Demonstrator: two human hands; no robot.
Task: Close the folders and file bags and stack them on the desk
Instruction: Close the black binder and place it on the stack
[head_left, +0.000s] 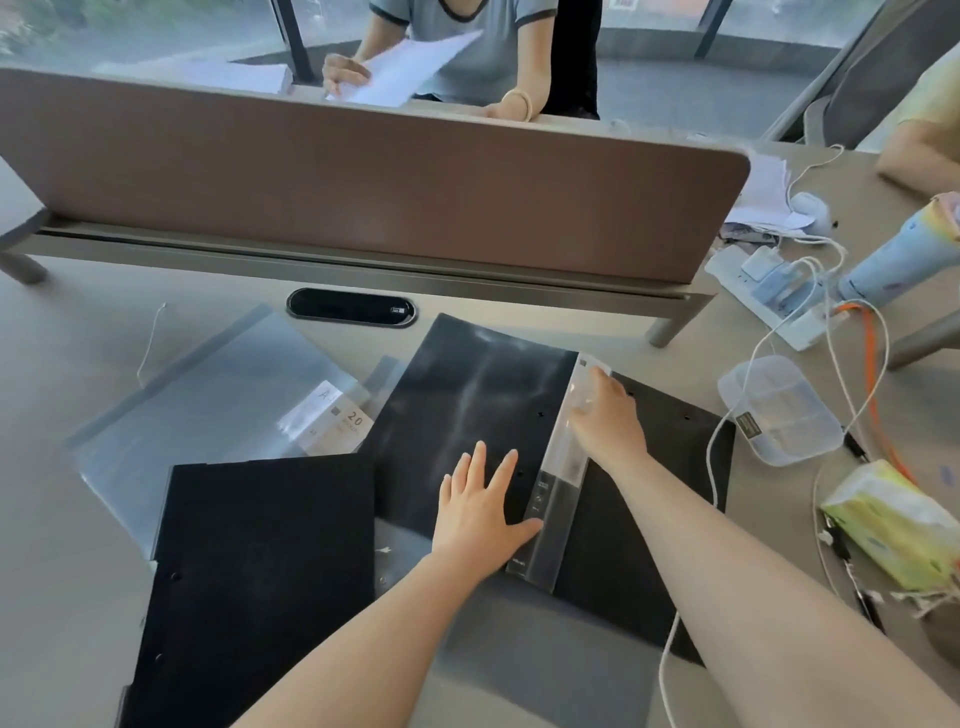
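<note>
A black folder (467, 395) lies open in the middle of the desk, with a clear spine strip (563, 467) running down its centre. My left hand (480, 506) rests flat on its left cover, fingers spread. My right hand (605, 415) presses on the top part of the spine, fingers curled over its edge. A second black folder (260, 582) lies shut at the lower left, overlapping the open one. A translucent grey file bag (208, 405) with a white label lies at the left behind it.
A brown divider panel (363, 182) closes off the back of the desk, with a person handling papers behind it. To the right are a power strip (769, 291), white and orange cables, a clear plastic box (779, 410), a tissue pack (888, 525) and a light blue bottle (898, 254).
</note>
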